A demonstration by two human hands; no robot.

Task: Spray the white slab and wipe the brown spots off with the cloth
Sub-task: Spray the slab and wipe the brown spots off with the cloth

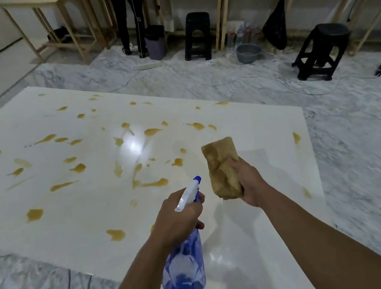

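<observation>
A large white slab (93, 215) lies flat on the marble floor, dotted with several brown spots (151, 183) across its left and middle. My left hand (177, 218) grips a blue spray bottle (186, 269) by its white and blue trigger head, nozzle pointing away over the slab. My right hand (251, 185) holds a folded cloth (222, 167), stained brown, above the slab's right part. The slab's right side near my hands looks mostly free of spots, with a few small ones at its right edge.
Grey marble floor (361, 150) surrounds the slab. Cables (272, 79) trail across it beyond the far edge. Two black stools (321, 53), a grey basin (248, 53), a bin (155, 42), wooden tables and a standing person's legs (129, 21) line the back.
</observation>
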